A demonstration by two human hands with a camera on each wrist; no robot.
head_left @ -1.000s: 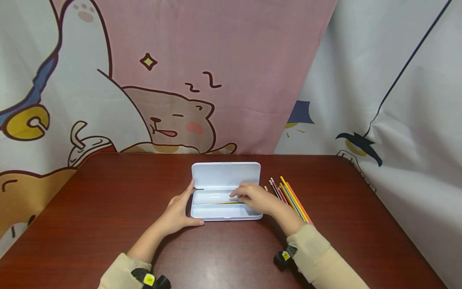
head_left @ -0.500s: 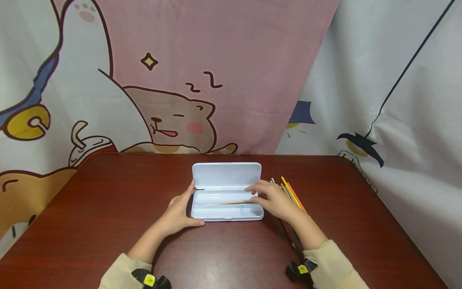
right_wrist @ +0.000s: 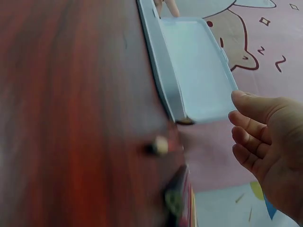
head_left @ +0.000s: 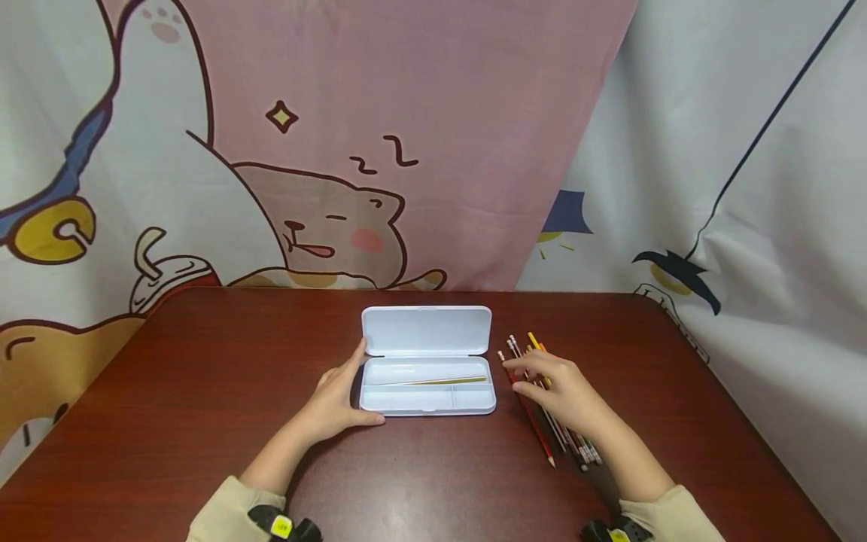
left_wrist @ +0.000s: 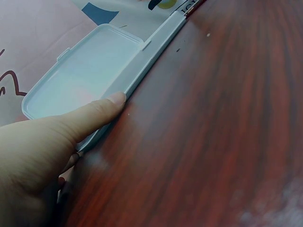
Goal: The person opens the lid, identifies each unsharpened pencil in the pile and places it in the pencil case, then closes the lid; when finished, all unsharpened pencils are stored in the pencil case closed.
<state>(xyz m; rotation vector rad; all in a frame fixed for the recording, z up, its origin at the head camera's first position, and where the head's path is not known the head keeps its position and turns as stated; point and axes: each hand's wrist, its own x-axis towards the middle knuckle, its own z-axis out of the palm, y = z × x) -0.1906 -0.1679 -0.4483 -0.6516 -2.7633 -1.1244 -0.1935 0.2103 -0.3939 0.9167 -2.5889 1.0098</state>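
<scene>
A white pencil case (head_left: pixel 406 407) lies with its lid (head_left: pixel 427 330) raised, and one thin yellowish pencil (head_left: pixel 447 381) rests inside. My left hand (head_left: pixel 332 399) is at the case's left end, its straight thumb along the front edge and a finger reaching to the hinge. To the right of the case, my right hand (head_left: pixel 562 388) hovers over the pencils with thumb and fingers apart, holding nothing. Under it lie several pencils (head_left: pixel 576 448), partly hidden by the hand. A red pencil (head_left: pixel 537 427) lies slightly apart on their left.
Everything lies on a dark reddish-brown wooden table (head_left: pixel 237 361). Behind it hangs a cartoon-printed cloth (head_left: pixel 488 150). In the right wrist view, pencil ends (right_wrist: pixel 182 203) show blurred beside the case's near end.
My right hand has moved right from inside the case to above the pencils. The pencil in the case is now fully uncovered. My left hand has stayed in place.
</scene>
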